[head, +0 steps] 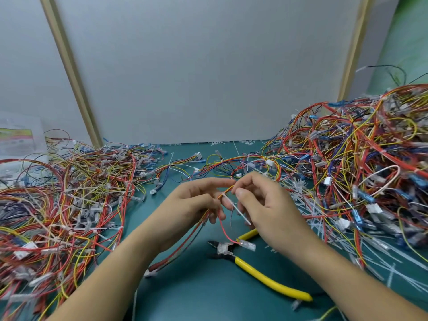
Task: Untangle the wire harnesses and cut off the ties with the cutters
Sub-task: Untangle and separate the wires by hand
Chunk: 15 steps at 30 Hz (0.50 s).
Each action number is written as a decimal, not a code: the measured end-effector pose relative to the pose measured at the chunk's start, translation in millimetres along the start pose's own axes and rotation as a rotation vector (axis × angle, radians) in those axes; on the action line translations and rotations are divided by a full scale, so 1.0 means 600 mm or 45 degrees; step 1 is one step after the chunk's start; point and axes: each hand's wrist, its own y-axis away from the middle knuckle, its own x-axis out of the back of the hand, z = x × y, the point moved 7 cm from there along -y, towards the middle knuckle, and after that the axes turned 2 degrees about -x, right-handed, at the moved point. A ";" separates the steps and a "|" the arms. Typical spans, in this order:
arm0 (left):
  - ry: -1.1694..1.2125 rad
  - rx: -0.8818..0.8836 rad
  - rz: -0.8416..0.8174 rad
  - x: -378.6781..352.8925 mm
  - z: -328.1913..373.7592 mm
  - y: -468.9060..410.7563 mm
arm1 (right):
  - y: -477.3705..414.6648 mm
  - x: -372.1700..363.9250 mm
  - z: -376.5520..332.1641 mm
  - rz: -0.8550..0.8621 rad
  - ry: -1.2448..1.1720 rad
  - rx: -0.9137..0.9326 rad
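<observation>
Cutters [266, 276] with glossy yellow handles and dark snub jaws lie unheld on the green table [196, 302], nearest the person, with a clear-sleeved terminal [246, 245] resting across them. Just beyond, both hands grip one thin harness [185, 242]: the left hand [192, 200] curls round its red, yellow and black strands, and the right hand [266, 205] pinches them beside a stiff white tie [238, 210] whose tail juts down. Best to hold the strands taut with the tie exposed, then free the right hand for the cutters and nip only plastic. Farther off, a springy left pile [69, 193] and a taller right pile [359, 158] flank a matte grey wall [208, 66]
</observation>
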 end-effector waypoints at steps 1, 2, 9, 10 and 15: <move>-0.036 -0.027 0.008 0.000 0.003 0.000 | 0.000 0.002 -0.001 0.013 -0.001 0.008; -0.099 -0.059 0.043 0.003 0.006 0.001 | 0.001 0.003 -0.001 0.015 0.008 0.019; -0.360 -0.207 0.326 0.023 0.016 0.003 | 0.007 0.015 -0.025 0.164 0.328 0.258; -0.371 -0.214 0.329 0.023 0.016 0.003 | 0.007 0.021 -0.032 0.220 0.355 0.292; -0.409 -0.169 0.205 0.007 0.009 0.006 | 0.000 0.019 -0.026 0.156 0.336 0.234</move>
